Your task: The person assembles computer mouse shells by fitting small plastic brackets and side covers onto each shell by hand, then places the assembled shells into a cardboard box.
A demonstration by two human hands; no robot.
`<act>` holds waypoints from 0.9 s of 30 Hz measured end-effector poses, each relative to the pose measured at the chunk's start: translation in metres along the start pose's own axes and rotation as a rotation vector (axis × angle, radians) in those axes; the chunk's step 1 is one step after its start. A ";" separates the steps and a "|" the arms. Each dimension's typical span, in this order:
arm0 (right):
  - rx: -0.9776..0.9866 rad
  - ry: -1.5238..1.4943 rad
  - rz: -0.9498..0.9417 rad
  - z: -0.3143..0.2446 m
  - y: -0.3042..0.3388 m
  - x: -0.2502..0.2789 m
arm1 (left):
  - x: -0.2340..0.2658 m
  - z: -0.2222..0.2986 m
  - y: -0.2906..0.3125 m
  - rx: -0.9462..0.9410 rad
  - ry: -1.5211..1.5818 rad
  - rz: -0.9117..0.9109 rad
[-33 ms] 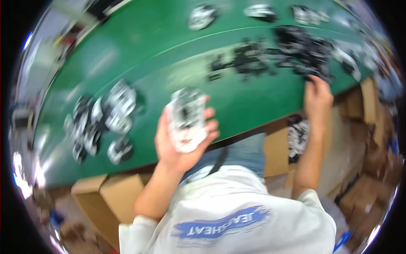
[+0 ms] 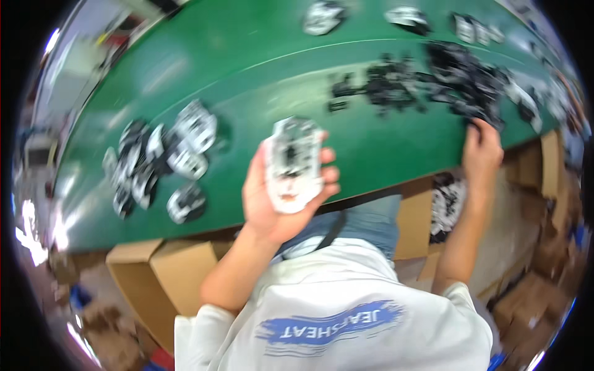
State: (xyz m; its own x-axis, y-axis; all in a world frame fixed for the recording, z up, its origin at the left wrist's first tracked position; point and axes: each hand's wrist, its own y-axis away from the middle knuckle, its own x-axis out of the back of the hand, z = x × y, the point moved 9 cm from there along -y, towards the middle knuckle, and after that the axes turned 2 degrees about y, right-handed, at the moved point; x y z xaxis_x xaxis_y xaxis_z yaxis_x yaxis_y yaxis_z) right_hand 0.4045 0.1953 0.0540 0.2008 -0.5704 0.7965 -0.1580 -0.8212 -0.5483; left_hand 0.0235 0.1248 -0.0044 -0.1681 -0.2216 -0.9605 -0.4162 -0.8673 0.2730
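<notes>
White plastic shell (image 2: pixel 294 167), oblong, one piece: where is it entered?

In the left hand (image 2: pixel 267 217), raised over the near part of the green surface (image 2: pixel 247 99). Dark-centred face turned up; fine detail lost to blur.

Condition of the left fingers (image 2: pixel 330 174)?

Part-curled, closed in on the shell's right edge; palm behind it. Hold appears secure.

Right hand (image 2: pixel 483 151)?

At the near edge of the black plastic parts (image 2: pixel 467 83), one heaped lot. Thumb and forefinger nearly together; whether a part sits between them, cannot tell.

Adjoining lots?

Loose black pieces (image 2: pixel 390 86), spread left of the heap. Black-and-white shells (image 2: pixel 198 127), clustered toward the left end of the surface. Cardboard box (image 2: pixel 413 226), one, top unsealed, below the near edge, just left of the right forearm; black-and-white items inside.

Step in hand?

Judged: picking a single part from the heap, the shell held ready on the other side.

Next move calls for?

A firm pinch on one part and a lift clear of its neighbours, which look apt to catch; the left hand best kept steady.
</notes>
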 end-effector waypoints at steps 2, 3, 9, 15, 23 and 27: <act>0.054 0.003 0.031 0.019 -0.004 -0.018 | 0.007 0.009 0.005 -0.045 -0.025 -0.043; 0.031 -0.003 0.036 0.024 -0.007 -0.029 | 0.009 0.012 0.008 -0.060 -0.023 -0.091; -0.149 -0.058 0.044 0.005 -0.008 -0.034 | 0.025 0.030 0.032 -0.237 -0.280 0.095; -0.296 -1.015 -0.367 -0.103 0.045 -0.071 | 0.041 0.039 0.034 -0.233 -0.570 0.385; 0.288 -1.166 -0.147 -0.242 0.077 -0.028 | 0.032 0.005 0.030 -0.133 -0.488 0.420; 0.546 -1.109 -0.261 -0.258 0.095 -0.028 | 0.038 0.011 0.038 -0.187 -0.425 0.436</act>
State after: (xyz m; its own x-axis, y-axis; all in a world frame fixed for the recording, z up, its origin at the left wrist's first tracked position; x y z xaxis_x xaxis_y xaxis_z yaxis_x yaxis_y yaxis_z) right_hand 0.1343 0.1377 0.0456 0.9086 0.1195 0.4002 0.3739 -0.6599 -0.6518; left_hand -0.0083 0.0886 -0.0298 -0.6429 -0.4087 -0.6478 -0.0734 -0.8090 0.5832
